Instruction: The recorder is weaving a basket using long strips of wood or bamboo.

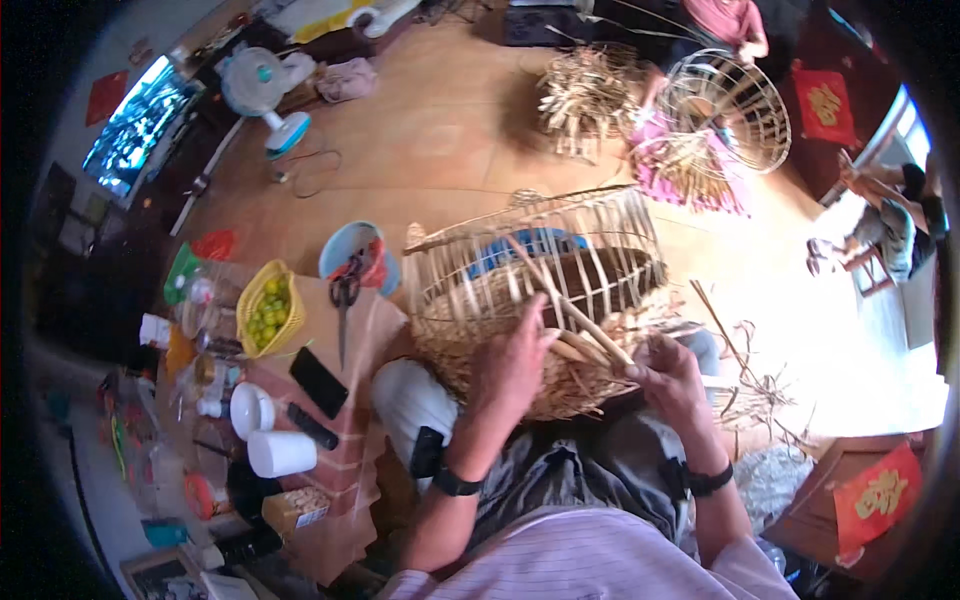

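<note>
Pinching the pale strips point(600, 338), that's the right hand point(668, 375), thumb and fingers closed on their ends! Beside it, the left hand point(505, 365) is half curled, one finger stretched forward; whether it grips anything, I can't tell. Right in front of both hands, the big woven basket point(470, 325), with open ribs beyond the dense weave. Left of the left hand: black scissors point(345, 290), a dark phone point(318, 382), and farther out, green fruits point(268, 315).

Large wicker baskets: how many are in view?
2: a partly woven basket at centre, and an open-framed basket at upper right, before a person in pink. More may be hidden.
</note>
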Tool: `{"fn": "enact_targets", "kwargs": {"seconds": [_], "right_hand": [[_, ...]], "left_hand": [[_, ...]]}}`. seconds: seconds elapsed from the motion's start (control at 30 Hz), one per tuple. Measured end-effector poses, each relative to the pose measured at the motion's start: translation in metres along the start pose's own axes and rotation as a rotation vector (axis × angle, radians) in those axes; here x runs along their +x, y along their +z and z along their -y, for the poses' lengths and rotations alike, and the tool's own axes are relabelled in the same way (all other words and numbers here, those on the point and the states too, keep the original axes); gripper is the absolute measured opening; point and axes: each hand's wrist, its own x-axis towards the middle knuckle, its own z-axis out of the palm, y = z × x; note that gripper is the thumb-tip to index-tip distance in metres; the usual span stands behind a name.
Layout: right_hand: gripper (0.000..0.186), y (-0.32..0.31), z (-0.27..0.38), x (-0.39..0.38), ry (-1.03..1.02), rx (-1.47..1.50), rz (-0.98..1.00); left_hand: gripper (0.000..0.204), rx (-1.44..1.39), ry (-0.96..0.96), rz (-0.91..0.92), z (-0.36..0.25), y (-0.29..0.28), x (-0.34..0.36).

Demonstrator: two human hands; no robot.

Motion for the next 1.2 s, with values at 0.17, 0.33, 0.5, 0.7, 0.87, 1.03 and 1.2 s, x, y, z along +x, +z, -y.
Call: {"fn": "enact_targets", "kwargs": {"seconds": [0.17, 0.33, 0.5, 0.7, 0.87, 1.03, 1.2], "right_hand": [[0.041, 0.007, 0.028, 0.009, -0.088, -0.329, 0.108], [0.027, 0.032, 0.036, 0.029, -0.47, -1.015, 0.08], [0.036, 0.003, 0.043, 0.062, -0.196, -0.514, -0.015], [0.037, 0.009, 0.015, 0.027, 0.03, -0.297, 0.2], [0.044, -0.021, 0.02, 0.012, 0.043, -0.233, 0.221], [0.041, -0.015, 0.028, 0.009, 0.171, -0.477, 0.255], [0.043, -0.047, 0.014, 0.019, -0.126, 0.13, -0.054]], "left_hand": [[0.039, -0.131, 0.119, -0.168, 0.004, -0.006, -0.016], [0.042, 0.012, 0.37, -0.335, -0.002, 0.001, -0.019], [0.048, -0.062, 0.356, -0.237, 0.004, 0.017, -0.012], [0.046, -0.039, 0.454, -0.26, 0.019, 0.017, 0.001], [0.032, -0.189, 0.303, -0.195, 0.015, 0.019, 0.003], [0.026, -0.232, 0.285, -0.178, 0.013, 0.017, 0.001], [0.018, -0.346, 0.232, -0.128, 0.009, 0.009, 0.002]]}}
